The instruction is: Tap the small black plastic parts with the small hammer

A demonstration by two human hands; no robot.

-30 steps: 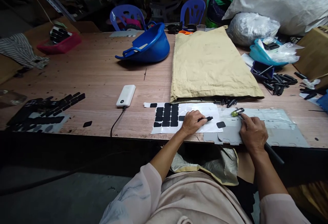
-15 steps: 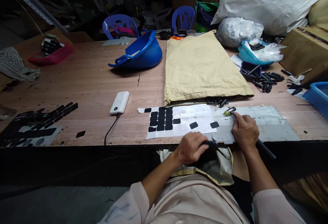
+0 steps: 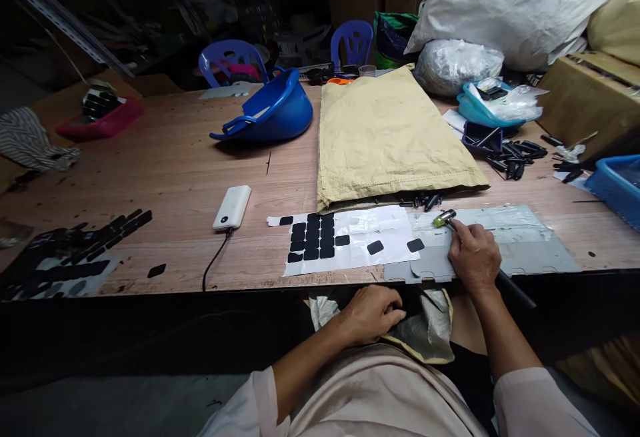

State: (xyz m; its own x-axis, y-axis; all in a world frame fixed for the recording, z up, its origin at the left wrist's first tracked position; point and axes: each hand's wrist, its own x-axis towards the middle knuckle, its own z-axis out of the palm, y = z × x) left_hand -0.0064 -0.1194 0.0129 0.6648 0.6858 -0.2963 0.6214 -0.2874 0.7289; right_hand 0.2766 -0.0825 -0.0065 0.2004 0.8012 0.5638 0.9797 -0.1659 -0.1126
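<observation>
My right hand (image 3: 475, 257) grips a small hammer (image 3: 515, 289) by its dark handle. The hammer's metal head with a yellow-green tip rests over the grey sheet (image 3: 537, 254) at the table's front edge. My left hand (image 3: 373, 315) is below the edge, over an open bag with a silvery lining (image 3: 434, 324) on my lap. Its fingers are loosely bent and apart from the thumb, with nothing visible between them. Left of the hammer lies a white sheet (image 3: 370, 227) bearing rows of black rounded stickers (image 3: 313, 237), with a few loose ones beside them.
A yellowish sack (image 3: 390, 137) lies flat behind the sheets. Black handle-like pieces (image 3: 515, 157) are piled at the right by a blue basin (image 3: 617, 184). A white power bank (image 3: 233, 208) with a cable, a tilted blue basket (image 3: 280, 107) and a red tray (image 3: 107, 120) stand left.
My left hand has dropped from the table edge toward the lap bag, and the dark item it held no longer shows in it. My right hand keeps the hammer in nearly the same place.
</observation>
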